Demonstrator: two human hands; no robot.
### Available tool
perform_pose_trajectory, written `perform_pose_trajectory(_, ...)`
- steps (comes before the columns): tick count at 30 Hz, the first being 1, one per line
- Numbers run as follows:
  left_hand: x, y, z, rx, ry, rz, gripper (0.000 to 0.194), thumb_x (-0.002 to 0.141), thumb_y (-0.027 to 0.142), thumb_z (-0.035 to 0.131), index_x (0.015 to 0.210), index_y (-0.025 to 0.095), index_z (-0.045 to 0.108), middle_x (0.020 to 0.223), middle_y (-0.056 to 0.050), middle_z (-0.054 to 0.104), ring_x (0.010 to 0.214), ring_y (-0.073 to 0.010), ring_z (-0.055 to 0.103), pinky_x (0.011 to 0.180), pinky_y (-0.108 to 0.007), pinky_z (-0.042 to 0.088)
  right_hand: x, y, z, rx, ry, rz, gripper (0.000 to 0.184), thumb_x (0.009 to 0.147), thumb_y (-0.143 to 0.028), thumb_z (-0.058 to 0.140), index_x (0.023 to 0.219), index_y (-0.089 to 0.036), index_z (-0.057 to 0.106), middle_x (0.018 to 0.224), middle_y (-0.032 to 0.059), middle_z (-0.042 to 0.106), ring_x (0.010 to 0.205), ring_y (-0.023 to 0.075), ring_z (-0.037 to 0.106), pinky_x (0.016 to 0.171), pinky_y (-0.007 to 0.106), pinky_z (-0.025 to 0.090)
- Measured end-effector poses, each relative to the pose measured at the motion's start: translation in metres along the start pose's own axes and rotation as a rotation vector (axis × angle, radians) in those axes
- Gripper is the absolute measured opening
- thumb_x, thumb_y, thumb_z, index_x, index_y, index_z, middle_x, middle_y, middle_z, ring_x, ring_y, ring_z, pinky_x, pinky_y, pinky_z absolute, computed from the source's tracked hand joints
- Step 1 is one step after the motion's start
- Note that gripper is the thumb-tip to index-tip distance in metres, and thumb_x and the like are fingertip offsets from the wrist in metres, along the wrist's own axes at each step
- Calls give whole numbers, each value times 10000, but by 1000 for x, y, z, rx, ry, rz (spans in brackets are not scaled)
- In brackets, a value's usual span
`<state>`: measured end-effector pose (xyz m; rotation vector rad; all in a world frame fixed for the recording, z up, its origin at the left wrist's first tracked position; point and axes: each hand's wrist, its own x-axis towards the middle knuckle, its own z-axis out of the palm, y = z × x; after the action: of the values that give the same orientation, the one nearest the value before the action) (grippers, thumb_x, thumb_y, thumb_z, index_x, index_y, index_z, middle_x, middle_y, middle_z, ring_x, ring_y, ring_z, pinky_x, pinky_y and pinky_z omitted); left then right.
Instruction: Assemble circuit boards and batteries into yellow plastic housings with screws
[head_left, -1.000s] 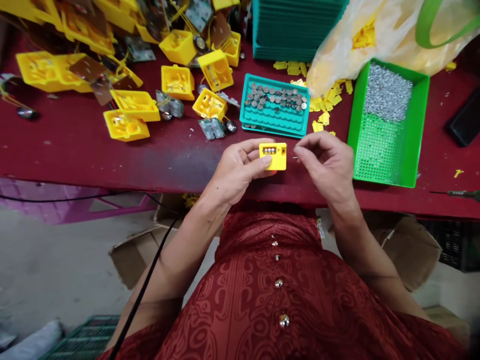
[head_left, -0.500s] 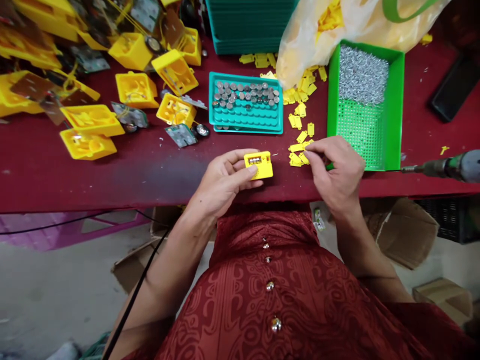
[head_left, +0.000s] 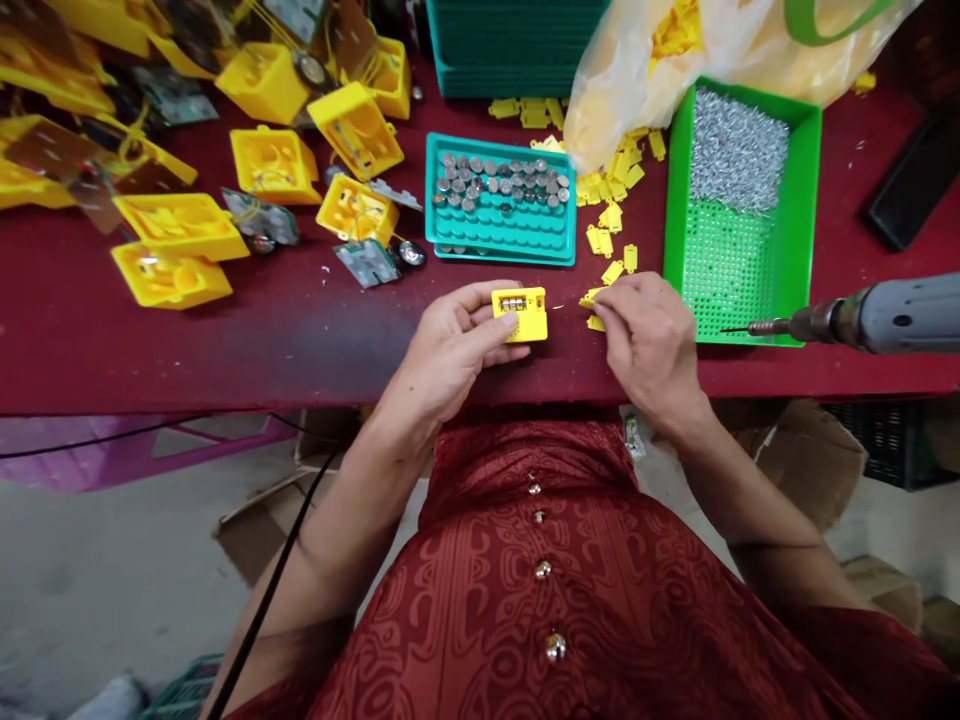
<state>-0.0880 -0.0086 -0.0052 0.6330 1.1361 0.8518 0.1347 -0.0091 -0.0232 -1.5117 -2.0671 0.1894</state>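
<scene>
My left hand [head_left: 457,340] is closed around a small yellow plastic case [head_left: 531,322], its thumb lying over the front. Several silver button cells [head_left: 513,304] sit in a row in the case's open slot. Close to the table's near edge, my right hand [head_left: 649,335] pinches a small yellow battery cover [head_left: 589,297] between thumb and forefinger; the fingers partly hide it. More loose yellow covers [head_left: 600,240] lie scattered just beyond that hand. A teal tray [head_left: 501,240] of button cells stands past the left hand.
A green basket [head_left: 679,200] holding a heap of small screws [head_left: 739,150] stands at right. A power screwdriver [head_left: 885,318] juts in over its near corner. Yellow housings [head_left: 274,165] with wires and circuit boards crowd the left. A plastic bag [head_left: 607,80] sits at the back; a black phone-like object [head_left: 911,185] lies far right.
My right hand has moved slightly left, its fingertips still among the yellow covers. The left hand keeps hold of the case. The screwdriver now reaches farther left, over the green basket.
</scene>
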Motion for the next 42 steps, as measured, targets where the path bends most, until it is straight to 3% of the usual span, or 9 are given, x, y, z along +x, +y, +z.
perform_pose_trajectory(5, 3, -3, 5, 13, 9, 69, 516, 769, 250, 854, 1236, 142, 663, 1165, -111, 818, 991, -202, 796, 796, -262, 663, 14, -16, -7, 530, -67, 102, 176, 968, -159, 657, 1007, -221, 817, 912, 9, 768, 754, 105, 673, 725, 267, 568)
perform_pose_trajectory(11, 4, -7, 9, 88, 50, 178, 486, 822, 176, 781, 1287, 142, 644, 1306, -132, 779, 1109, -221, 783, 901, -296, 662, 18, -37, 3, 766, -30, 214, 114, 920, -186, 733, 1014, -238, 772, 868, -19, 754, 668, 90, 685, 611, 234, 582)
perform_pose_trajectory(14, 2, -8, 11, 126, 31, 197, 450, 843, 158, 743, 1282, 154, 648, 1316, -123, 775, 1184, -234, 766, 985, -325, 646, 20, -42, 9, 749, -24, 229, 62, 903, -234, 753, 928, -215, 699, 798, -34, 716, 619, 79, 655, 567, 219, 548)
perform_pose_trajectory(21, -1, -13, 13, 224, 29, 266, 458, 846, 145, 697, 1301, 141, 649, 1309, -134, 771, 1200, -242, 754, 1037, -359, 622, 26, -47, 11, 681, -45, 315, 153, 856, -225, 779, 811, -184, 639, 701, -44, 644, 576, 66, 595, 530, 206, 485)
perform_pose_trajectory(26, 2, -20, 10, 264, 50, 346, 372, 916, 299, 700, 1260, 159, 686, 1181, -104, 799, 1057, -214, 778, 912, -314, 644, 32, -53, 3, 689, -132, 429, 168, 822, -179, 798, 783, -179, 635, 687, -42, 636, 602, 81, 603, 568, 225, 498)
perform_pose_trajectory(30, 2, -22, 8, 176, 23, 310, 372, 923, 386, 709, 1210, 149, 692, 1040, -78, 804, 881, -166, 771, 763, -261, 650, 37, -54, -3, 559, -143, 345, 176, 810, -192, 812, 749, -171, 648, 677, -39, 640, 574, 57, 546, 565, 213, 434)
perform_pose_trajectory(35, -2, -19, 7, 101, 5, 279, 388, 913, 436, 732, 1189, 166, 689, 1011, -68, 814, 878, -164, 773, 705, -238, 644, 37, -47, -5, 511, -83, 330, 198, 834, -354, 785, 844, -180, 692, 707, -17, 652, 590, 63, 529, 568, 213, 418)
perform_pose_trajectory(39, -4, -18, 6, 118, -19, 294, 395, 916, 425, 713, 1203, 157, 668, 1055, -85, 815, 898, -167, 769, 723, -246, 641, 33, -42, -3, 652, -278, 420, 353, 809, -475, 764, 990, -172, 768, 842, 40, 737, 682, 106, 623, 605, 237, 498)
perform_pose_trajectory(42, -7, -20, 7, 268, -32, 323, 375, 885, 324, 710, 1219, 161, 658, 1158, -106, 804, 981, -188, 774, 824, -285, 636, 28, -39, -2, 733, -347, 489, 393, 736, -500, 806, 947, -171, 759, 851, 55, 744, 712, 129, 652, 631, 261, 544)
